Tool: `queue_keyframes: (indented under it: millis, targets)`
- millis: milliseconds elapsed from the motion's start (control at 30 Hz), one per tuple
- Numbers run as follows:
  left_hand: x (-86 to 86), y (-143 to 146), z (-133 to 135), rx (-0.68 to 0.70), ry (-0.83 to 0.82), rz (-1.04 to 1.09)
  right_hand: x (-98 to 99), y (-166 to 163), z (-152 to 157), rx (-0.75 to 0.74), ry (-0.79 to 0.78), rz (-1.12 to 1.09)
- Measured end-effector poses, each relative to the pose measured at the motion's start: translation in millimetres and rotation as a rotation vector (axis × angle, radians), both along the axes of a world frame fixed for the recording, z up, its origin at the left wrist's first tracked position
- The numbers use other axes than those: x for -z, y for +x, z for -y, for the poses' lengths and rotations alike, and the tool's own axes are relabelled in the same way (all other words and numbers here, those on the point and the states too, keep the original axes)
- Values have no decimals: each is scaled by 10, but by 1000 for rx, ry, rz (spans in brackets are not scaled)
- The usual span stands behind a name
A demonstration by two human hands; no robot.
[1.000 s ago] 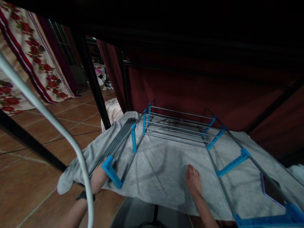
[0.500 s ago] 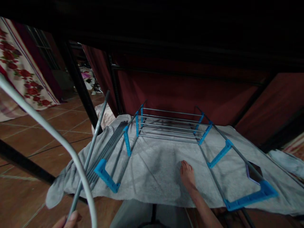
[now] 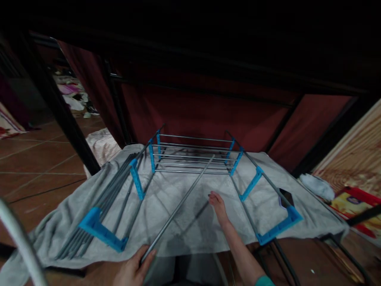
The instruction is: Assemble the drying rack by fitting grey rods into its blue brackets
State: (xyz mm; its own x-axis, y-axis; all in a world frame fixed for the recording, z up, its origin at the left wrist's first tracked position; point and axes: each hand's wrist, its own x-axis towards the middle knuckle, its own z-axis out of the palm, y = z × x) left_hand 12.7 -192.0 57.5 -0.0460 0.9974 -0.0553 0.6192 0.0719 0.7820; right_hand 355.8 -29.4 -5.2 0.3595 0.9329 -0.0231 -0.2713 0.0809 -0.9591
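My left hand (image 3: 133, 268) grips the lower end of a grey metal tube (image 3: 186, 196), which slants up and away over the grey cloth (image 3: 190, 214). My right hand (image 3: 218, 204) is over the middle of the cloth with its fingers drawn together. A small dark spot shows at its fingertips; I cannot tell what it is. Around both hands lies a partly built rack of grey tubes, with blue plastic brackets on the left (image 3: 102, 230) and right (image 3: 279, 226). Several thin crossbars (image 3: 193, 163) join its sides at the far end.
A bundle of loose grey tubes (image 3: 98, 202) lies along the left side. A dark phone-like slab (image 3: 285, 197) rests by the right side. A white curved tube (image 3: 20, 242) crosses the lower left. Dark frame posts (image 3: 64, 103) and a low dark beam (image 3: 190, 51) surround the cloth.
My left hand has swung the tube from the left side to over the middle of the rack. My right hand has lifted slightly. The view has turned right.
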Motion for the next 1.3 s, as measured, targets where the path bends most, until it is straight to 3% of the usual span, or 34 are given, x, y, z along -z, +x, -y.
queue_keyframes:
  millis: [67, 200, 333, 467, 633, 800, 1000, 1300]
  targets:
    - [64, 187, -235, 107, -37, -74, -120, 5, -38, -108, -90, -216]
    - [137, 405, -497, 213, -124, -344, -292, 154, -152, -96, -185, -421]
    - [148, 412, -718, 248, -129, -524, -378, 422, -271, -43, -189, -420]
    - [35, 478, -1006, 234, 33, -629, -424, 579, -374, -12, -157, -400]
    - [-118, 749, -1375, 287, 163, -719, -412, 558, -451, 2, -130, -411]
    - [-73, 857, -1659, 310, 238, -780, -334, 437, -437, -15, -155, -440]
    - [63, 730, -1778, 309, 225, -776, -235, 301, -337, -19, -157, -484]
    - [280, 629, -1653, 345, 208, -773, 56, 285, 73, 66, -197, -468]
